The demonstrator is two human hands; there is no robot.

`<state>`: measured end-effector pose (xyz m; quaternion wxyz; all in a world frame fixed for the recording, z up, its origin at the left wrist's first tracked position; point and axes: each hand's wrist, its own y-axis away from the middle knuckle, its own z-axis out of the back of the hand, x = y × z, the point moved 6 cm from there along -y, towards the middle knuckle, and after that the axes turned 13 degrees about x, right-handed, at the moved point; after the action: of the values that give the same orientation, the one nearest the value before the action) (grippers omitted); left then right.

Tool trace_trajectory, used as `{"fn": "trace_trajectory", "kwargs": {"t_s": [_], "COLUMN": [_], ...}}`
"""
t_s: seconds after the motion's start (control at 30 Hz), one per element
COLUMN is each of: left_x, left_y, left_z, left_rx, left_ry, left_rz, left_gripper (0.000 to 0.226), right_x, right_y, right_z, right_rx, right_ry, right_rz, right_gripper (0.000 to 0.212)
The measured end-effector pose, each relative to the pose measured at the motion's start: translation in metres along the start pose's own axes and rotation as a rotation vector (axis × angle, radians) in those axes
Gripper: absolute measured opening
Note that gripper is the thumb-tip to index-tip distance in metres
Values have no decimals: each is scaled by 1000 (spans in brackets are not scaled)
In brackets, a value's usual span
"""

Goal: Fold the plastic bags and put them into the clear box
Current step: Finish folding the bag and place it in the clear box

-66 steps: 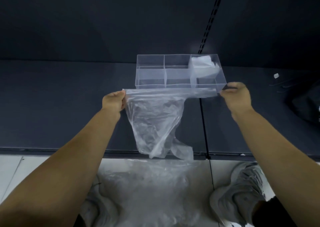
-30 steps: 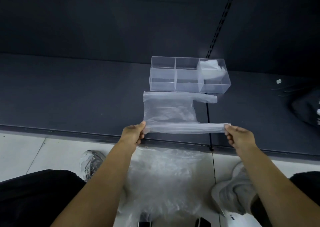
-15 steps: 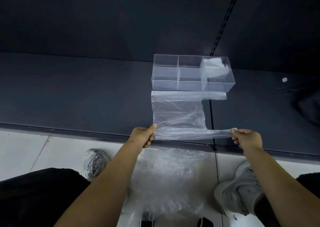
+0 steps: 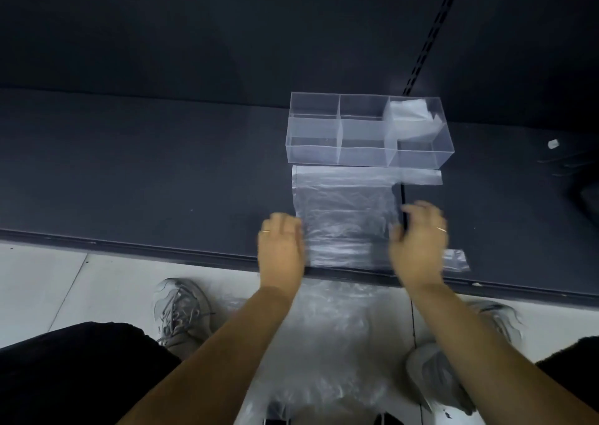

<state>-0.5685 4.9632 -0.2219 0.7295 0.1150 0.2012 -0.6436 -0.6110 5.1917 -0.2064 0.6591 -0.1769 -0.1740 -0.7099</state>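
A clear plastic bag (image 4: 346, 210) lies spread flat on the dark shelf (image 4: 162, 171), its near edge along the shelf's front edge and its far edge just beside the front wall of the clear box (image 4: 363, 157); two handle strips run off to the right, the far handle (image 4: 421, 176) just in front of the box, the near handle (image 4: 457, 260) by the front edge and partly hidden by the right wrist. The left hand (image 4: 282, 246) rests palm down at the bag's left edge, fingers straight and close together, blurred at the tips, gripping nothing; the right hand (image 4: 418, 243) is over the bag's right edge, fingers loosely bent and a little apart, also blurred, holding nothing; whether they touch the plastic cannot be told. Each hand wears a ring. The box stands behind the bag, well back from the shelf's front edge, and is divided into three compartments side by side; a folded bag (image 4: 410, 118) sits in the right compartment. A small white object (image 4: 553, 144) lies near the shelf's right end. Below the front edge, on the pale floor (image 4: 48, 278), a heap of crumpled clear bags (image 4: 324, 343) lies between two grey sneakers, the left sneaker (image 4: 181, 311) and the right sneaker (image 4: 444, 376).
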Motion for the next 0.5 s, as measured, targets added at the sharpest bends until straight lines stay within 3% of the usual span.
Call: {"fn": "trace_trajectory", "kwargs": {"t_s": [0.07,0.17,0.23,0.33,0.5], "left_x": [-20,-14,-3,2,-1], "left_y": [17,38,44,47,54], "left_z": [-25,-53,-61,-65,-53], "left_rx": [85,276,390,468,487], "left_ry": [-120,-297,-399,-457,-374], "left_rz": [-289,-366,-306,-238,-143], "left_gripper": [25,43,61,68,67], "right_x": [50,87,78,43,1], "right_y": [4,3,-5,-23,-49], "right_z": [-37,-88,-113,-119,-95], "right_rx": [209,440,506,482,408], "right_ry": [-52,1,180,385,419], "right_rz": [254,411,379,244,-2], "right_gripper": [39,47,56,66,70]}}
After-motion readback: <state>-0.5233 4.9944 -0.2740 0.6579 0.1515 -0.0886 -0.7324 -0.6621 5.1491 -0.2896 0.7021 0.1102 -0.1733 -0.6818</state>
